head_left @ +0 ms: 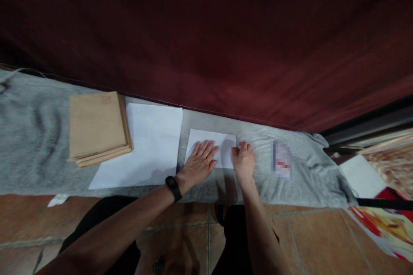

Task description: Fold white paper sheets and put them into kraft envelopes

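A small white sheet of paper [226,161], smaller than the sheets at the left, lies on the grey cloth [206,120]. My left hand [200,162] rests flat on it with the fingers spread, a black band around the wrist. At the paper's right edge is my right hand [244,161], its fingers curled and its thumb touching the edge. Whether it pinches anything is hidden under the fingers. Larger white paper [155,137] lies to the left, partly beneath a stack of brown envelopes [97,126].
A blurred-out small item [282,161] lies on the cloth at the right. A dark red surface [206,51] rises behind the cloth-covered strip. Tiled floor [316,240] is below, with a colourful printed sheet [383,230] at the right. A cable [22,69] lies at the far left.
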Motion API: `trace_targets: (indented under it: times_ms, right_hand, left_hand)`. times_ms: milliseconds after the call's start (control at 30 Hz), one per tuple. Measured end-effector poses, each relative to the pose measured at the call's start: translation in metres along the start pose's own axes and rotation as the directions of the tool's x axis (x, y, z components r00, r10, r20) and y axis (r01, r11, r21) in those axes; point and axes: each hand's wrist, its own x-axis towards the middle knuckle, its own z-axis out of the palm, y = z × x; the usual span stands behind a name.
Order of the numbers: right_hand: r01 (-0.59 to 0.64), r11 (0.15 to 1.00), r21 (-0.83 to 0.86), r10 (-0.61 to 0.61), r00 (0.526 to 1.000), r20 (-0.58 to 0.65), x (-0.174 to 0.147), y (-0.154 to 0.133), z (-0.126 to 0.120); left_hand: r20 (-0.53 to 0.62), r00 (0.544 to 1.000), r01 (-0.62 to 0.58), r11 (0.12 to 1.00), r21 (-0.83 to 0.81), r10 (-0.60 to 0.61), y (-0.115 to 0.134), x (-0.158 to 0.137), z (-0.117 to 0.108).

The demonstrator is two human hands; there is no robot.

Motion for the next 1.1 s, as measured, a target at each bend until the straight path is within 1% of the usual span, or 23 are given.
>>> trace_targets:
  times_ms: [67,133,167,233,333,433,533,767,933,1100]
  right_hand:
    - [0.128,0.979,0.158,-0.117,0.99,-0.075,-0.001,-0.011,0.005]
    - [0.282,0.893,0.35,-0.269,0.959,-0.087,-0.006,-0.024,0.014]
    - [0.335,0.843,0.42,-0.341,0.938,-0.063,-0.009,-0.031,0.02]
    - [0.367,0.807,0.464,-0.409,0.912,-0.009,-0.018,-0.043,0.032]
    - [0.406,0.818,0.408,-0.464,0.884,0.052,-0.026,-0.049,0.046]
    - [0.411,0.848,0.334,-0.46,0.885,0.078,-0.027,-0.046,0.05]
    - [0.413,0.872,0.262,-0.45,0.888,0.098,-0.023,-0.039,0.048]
    - [0.433,0.897,0.088,-0.441,0.891,0.108,-0.02,-0.028,0.045]
    - [0.368,0.929,0.042,-0.37,0.925,0.089,-0.017,-0.016,0.046]
    - [0.347,0.938,0.018,-0.347,0.935,0.072,-0.013,0.0,0.043]
  left_hand:
    - [-0.001,1.0,-0.002,1.0,0.0,0.002,0.0,0.0,0.0]
    - [0.005,1.0,-0.005,1.0,0.0,0.005,0.001,0.0,-0.001]
    - [0.012,1.0,-0.009,1.0,0.0,0.009,0.001,0.0,-0.001]
    - [0.031,0.999,-0.021,1.0,0.003,0.021,0.002,0.0,-0.002]
    - [0.052,0.998,-0.038,0.999,0.011,0.038,0.002,0.0,-0.003]
    - [0.046,0.998,-0.043,0.999,0.019,0.043,0.002,0.0,-0.003]
    - [0.028,0.999,-0.032,0.999,0.025,0.032,0.002,-0.001,-0.003]
    - [0.027,0.999,0.025,1.0,0.01,-0.025,-0.004,-0.001,0.001]
    - [-0.004,0.996,0.093,0.996,0.001,-0.093,-0.01,-0.002,0.002]
    - [-0.037,0.986,0.164,0.987,-0.002,-0.164,-0.014,-0.005,0.0]
